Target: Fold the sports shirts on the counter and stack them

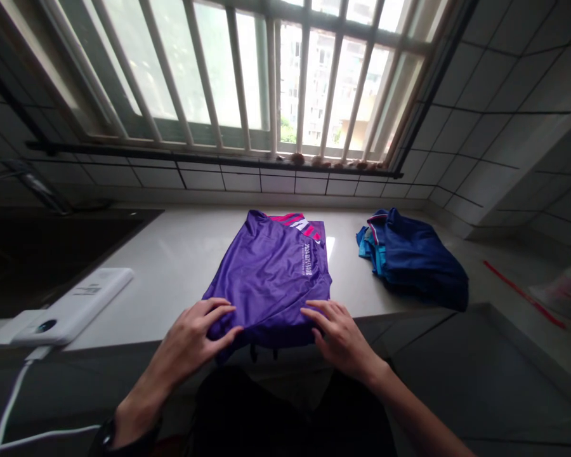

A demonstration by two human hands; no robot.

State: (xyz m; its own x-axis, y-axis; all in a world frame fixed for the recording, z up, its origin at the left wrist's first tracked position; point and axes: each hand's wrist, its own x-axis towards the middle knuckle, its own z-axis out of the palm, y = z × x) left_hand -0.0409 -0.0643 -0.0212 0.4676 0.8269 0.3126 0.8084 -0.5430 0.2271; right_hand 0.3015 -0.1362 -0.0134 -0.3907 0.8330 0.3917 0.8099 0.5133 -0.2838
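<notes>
A purple printed shirt [271, 273], folded into a rough rectangle, lies on the white counter, its near end hanging a little over the front edge. White lettering runs along its right side, and a red, white and purple striped part shows at the far end. My left hand [197, 330] holds the shirt's near left corner, with cloth between thumb and fingers. At the near right corner, my right hand [337, 330] grips the cloth in the same way. The undersides of both folds are hidden.
A dark blue folded garment pile [419, 260] with lighter blue cloth sits on the right. To the left lies a white power strip [88, 301] with a cable. A dark sink or cooktop surface [52, 247] is farther left. A barred window [247, 76] stands behind.
</notes>
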